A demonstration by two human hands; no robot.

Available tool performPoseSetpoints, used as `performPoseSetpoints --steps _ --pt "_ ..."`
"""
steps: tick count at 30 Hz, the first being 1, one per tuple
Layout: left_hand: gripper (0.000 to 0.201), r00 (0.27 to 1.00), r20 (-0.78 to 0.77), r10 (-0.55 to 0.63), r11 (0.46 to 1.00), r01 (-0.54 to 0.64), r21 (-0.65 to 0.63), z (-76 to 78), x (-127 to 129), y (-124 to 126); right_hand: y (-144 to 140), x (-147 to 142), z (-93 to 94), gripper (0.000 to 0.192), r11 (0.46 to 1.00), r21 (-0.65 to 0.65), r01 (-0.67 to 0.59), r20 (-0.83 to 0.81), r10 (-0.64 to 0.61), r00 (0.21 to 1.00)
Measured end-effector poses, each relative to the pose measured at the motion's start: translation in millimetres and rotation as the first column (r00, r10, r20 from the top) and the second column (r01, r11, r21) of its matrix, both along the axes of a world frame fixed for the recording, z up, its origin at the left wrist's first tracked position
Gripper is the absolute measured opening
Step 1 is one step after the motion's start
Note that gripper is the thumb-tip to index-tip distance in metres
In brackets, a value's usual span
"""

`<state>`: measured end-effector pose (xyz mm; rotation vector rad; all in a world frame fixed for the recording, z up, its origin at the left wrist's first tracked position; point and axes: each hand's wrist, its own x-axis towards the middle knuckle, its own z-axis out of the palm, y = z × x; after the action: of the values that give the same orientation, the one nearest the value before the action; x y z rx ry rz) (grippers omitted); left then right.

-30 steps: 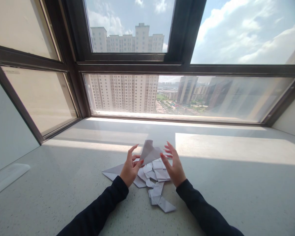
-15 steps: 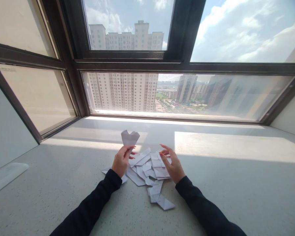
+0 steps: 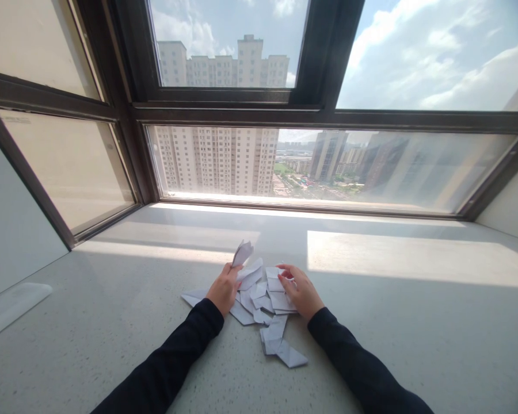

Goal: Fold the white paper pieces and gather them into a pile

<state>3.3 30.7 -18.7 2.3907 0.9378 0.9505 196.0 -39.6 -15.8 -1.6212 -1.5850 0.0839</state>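
While folded paper (image 3: pixel 242 253) in grip of L hand (image 3: pixel 223 288), paper pile (image 3: pixel 259 290) btwn hands — R hand (image 3: pixel 303 292) at edge, hold unclear.

The folded pieces (image 3: pixel 280 301) are matt paper, the sill (image 3: pixel 397 310) smooth and stone-like.

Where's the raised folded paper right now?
Head view, slightly left of centre: the raised folded paper is in the left hand, just above the paper pile in the image.
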Motion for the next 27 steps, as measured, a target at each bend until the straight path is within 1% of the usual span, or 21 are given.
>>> performPoseSetpoints --steps 3,5,6,7,8,9,10,11,12,14,15,17,19,21,24,27 --pt "0.04 0.995 0.057 0.082 0.996 -0.083 0.017 7.5 -7 5 -1 11 3.3 0.027 0.995 0.061 0.075 0.011 -0.076 0.997" --pt "0.037 0.983 0.1 0.157 0.985 -0.162 0.051 16.3 -11 5 -2 15 7.3 0.028 0.987 0.102 0.126 -0.043 -0.123 0.992" --pt "0.035 0.976 0.134 0.172 0.981 -0.182 0.062 21.2 -11 4 -3 15 10.0 0.03 0.984 0.112 0.138 -0.086 -0.129 0.988" --pt "0.033 0.972 0.173 0.157 0.984 -0.169 0.057 25.9 -11 2 -4 13 13.1 0.031 0.985 0.11 0.133 -0.135 -0.118 0.984" --pt "0.03 0.97 0.216 0.109 0.993 -0.118 0.029 29.8 -10 -2 -5 10 16.4 0.032 0.989 0.097 0.108 -0.185 -0.089 0.979" --pt "0.027 0.965 0.26 0.031 0.999 -0.026 -0.02 32.5 -8 -7 -6 6 19.6 0.033 0.995 0.075 0.065 -0.239 -0.045 0.97" --pt "0.025 0.952 0.3 -0.058 0.992 0.089 -0.09 33.9 -5 -12 -7 1 22.6 0.034 0.998 0.056 0.011 -0.297 0.007 0.955" --pt "0.024 0.933 0.331 -0.141 0.964 0.206 -0.17 33.9 -2 -18 -8 -5 25.2 0.035 0.998 0.046 -0.048 -0.357 0.061 0.932" --pt "0.022 0.912 0.355 -0.207 0.921 0.305 -0.245 32.6 1 -23 -9 -9 27.3 0.038 0.993 0.044 -0.106 -0.417 0.115 0.901" --pt "0.018 0.872 0.404 -0.278 0.834 0.427 -0.349 28.1 7 -32 -9 -16 29.8 0.04 0.977 0.05 -0.205 -0.521 0.201 0.83" --pt "0.019 0.855 0.431 -0.288 0.804 0.461 -0.375 25.8 9 -35 -9 -17 30.3 0.038 0.969 0.048 -0.242 -0.559 0.227 0.798" --pt "0.029 0.824 0.494 -0.277 0.773 0.496 -0.395 23.0 12 -39 -9 -17 30.3 0.031 0.959 0.025 -0.284 -0.612 0.239 0.754" --pt "0.044 0.803 0.541 -0.25 0.755 0.511 -0.41 23.1 14 -40 -10 -15 29.6 0.028 0.959 0.008 -0.285 -0.644 0.223 0.731" --pt "0.051 0.797 0.559 -0.227 0.736 0.516 -0.437 24.9 14 -39 -10 -14 29.1 0.028 0.96 0.003 -0.28 -0.662 0.212 0.719" --pt "0.039 0.819 0.522 -0.238 0.73 0.506 -0.459 27.7 13 -38 -10 -14 29.0 0.028 0.961 0.007 -0.276 -0.673 0.208 0.709" --pt "0.032 0.851 0.452 -0.266 0.76 0.474 -0.445 29.2 13 -38 -10 -14 28.9 0.029 0.966 0.014 -0.259 -0.678 0.199 0.707"
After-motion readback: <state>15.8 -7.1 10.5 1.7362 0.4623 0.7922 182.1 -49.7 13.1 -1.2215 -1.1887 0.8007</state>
